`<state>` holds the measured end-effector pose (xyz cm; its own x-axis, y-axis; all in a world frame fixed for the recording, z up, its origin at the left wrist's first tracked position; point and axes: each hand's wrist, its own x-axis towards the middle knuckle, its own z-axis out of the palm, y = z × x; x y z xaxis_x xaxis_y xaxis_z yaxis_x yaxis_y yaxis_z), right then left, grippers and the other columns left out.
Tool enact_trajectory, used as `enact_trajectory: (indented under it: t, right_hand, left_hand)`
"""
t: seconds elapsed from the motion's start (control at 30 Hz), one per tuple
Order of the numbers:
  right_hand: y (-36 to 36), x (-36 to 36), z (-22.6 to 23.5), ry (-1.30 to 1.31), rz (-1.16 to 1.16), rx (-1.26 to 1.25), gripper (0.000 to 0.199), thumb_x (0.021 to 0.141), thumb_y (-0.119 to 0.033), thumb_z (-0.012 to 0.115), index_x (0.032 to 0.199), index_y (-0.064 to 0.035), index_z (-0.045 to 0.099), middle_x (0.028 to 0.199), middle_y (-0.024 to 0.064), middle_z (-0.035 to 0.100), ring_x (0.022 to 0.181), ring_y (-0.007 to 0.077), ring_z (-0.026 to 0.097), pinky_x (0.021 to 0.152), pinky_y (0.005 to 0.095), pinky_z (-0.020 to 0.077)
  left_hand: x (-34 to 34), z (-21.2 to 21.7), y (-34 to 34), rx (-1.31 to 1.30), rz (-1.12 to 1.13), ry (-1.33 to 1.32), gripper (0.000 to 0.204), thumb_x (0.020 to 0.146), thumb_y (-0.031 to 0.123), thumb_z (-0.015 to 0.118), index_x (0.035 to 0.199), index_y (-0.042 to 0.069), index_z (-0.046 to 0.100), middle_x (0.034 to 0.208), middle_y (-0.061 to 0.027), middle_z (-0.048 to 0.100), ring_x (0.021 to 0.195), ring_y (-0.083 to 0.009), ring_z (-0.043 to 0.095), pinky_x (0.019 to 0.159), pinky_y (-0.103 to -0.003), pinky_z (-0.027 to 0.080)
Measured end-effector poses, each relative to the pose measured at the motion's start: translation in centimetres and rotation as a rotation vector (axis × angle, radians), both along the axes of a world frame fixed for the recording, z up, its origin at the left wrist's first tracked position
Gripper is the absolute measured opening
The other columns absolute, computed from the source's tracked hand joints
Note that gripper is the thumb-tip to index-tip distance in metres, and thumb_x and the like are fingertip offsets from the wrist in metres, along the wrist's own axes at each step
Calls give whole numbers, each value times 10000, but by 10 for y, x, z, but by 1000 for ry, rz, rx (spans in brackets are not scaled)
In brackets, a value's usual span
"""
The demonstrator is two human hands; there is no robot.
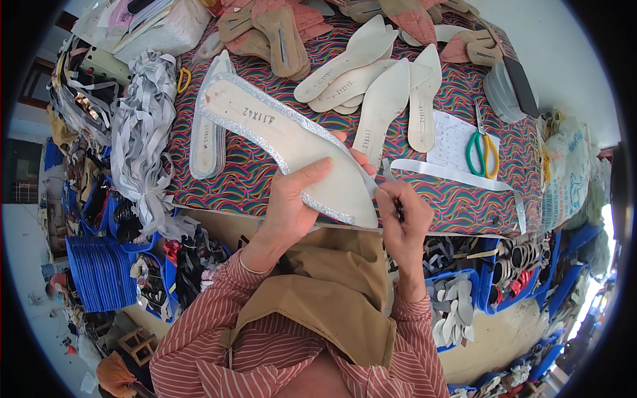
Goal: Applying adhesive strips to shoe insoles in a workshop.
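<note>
2 hands (292, 202), 1 held insole (298, 138), 5+ loose wht insoles (385, 103), 1 pr grn/yel scissors (483, 136), 1 printed sht (448, 142).

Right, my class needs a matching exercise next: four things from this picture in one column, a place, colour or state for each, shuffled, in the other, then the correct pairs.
Things
1. Front silver-edged sole
2. Scissors
3. Pale ribbons
4. Plastic tub

Descriptions
A. Bunched in a heap at the left side of the table
B. Translucent, near the table's right edge
C. Gripped by the left hand
D. Green-and-yellow-handled, by the white paper

Pairs: 1-C, 2-D, 3-A, 4-B
</note>
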<state>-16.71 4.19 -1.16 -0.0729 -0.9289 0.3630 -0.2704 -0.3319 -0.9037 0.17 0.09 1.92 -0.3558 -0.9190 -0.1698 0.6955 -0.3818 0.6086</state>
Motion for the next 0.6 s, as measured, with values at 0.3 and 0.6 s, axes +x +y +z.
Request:
enact_trajectory:
  t: [0.3,0.6]
  right_hand:
    - [18,-6,5,-425,14,306,66,831,30,583,787,-5,619,696,-8,548,564,80,355,534,217,297]
    - [12,-28,0,-211,298,392,155,854,-14,605,701,-6,588,611,-27,457,557,80,330,518,232,293]
  left_hand:
    - [-5,-13,4,-72,-76,-26,478,861,101,546,1321,26,440,1114,-247,649,1113,-392,622,1007,-479,459]
    - [-12,-24,5,-150,-175,-27,661,795,85,556,1426,15,372,1272,-233,596,1187,-377,581,1026,-482,445]
